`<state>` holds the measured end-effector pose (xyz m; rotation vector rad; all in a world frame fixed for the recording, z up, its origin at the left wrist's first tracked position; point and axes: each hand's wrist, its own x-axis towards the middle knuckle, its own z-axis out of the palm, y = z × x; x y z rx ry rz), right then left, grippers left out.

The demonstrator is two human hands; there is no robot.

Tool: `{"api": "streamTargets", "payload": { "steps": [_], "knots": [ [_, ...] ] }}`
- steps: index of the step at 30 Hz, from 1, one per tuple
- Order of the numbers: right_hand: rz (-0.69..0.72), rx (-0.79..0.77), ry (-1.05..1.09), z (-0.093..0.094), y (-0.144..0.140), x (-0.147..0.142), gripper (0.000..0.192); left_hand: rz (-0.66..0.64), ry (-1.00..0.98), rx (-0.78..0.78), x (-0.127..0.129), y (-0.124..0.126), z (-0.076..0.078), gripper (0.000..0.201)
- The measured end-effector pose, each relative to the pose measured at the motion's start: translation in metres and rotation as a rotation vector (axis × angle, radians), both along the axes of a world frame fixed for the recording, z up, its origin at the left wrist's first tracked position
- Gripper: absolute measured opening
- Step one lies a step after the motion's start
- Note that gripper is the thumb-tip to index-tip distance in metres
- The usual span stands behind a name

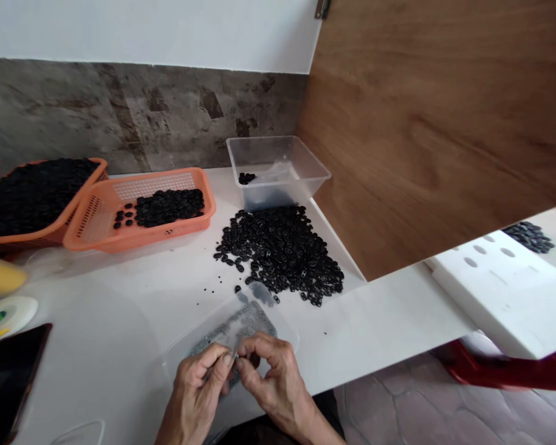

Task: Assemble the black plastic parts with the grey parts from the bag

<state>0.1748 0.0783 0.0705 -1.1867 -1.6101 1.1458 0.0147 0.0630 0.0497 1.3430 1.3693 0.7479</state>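
My left hand (199,383) and my right hand (278,377) meet fingertip to fingertip, both closed in a pinch. A tiny light glint shows where the fingertips come together, too small to name. Some dark shape is half hidden behind my right fingers. Directly below them lies a clear plastic tray (170,353) holding a heap of small grey metal pieces (257,315), partly covered by my hands. Beyond the tray spreads a large pile of small black oval pieces (282,247), some showing two holes.
An orange basket (208,210) holds black ovals; a fuller orange basket (50,233) stands farther left. Behind the pile is a clear bin (282,191). A phone (12,377) and tape roll (9,318) lie left. A wooden panel (435,123) rises at right beside a white box (505,290).
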Motion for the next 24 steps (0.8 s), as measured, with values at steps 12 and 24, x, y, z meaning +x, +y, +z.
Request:
{"api": "streamTargets", "payload": {
  "steps": [12,24],
  "knots": [
    [-0.047,0.037,0.03,-0.006,0.0,0.003,0.012,0.114,-0.083,0.144,-0.001,-0.002,-0.007,0.02],
    [0.043,0.319,-0.074,-0.006,-0.007,0.007,0.017,0.274,-0.548,-0.268,0.011,-0.002,-0.002,0.023]
  ]
}}
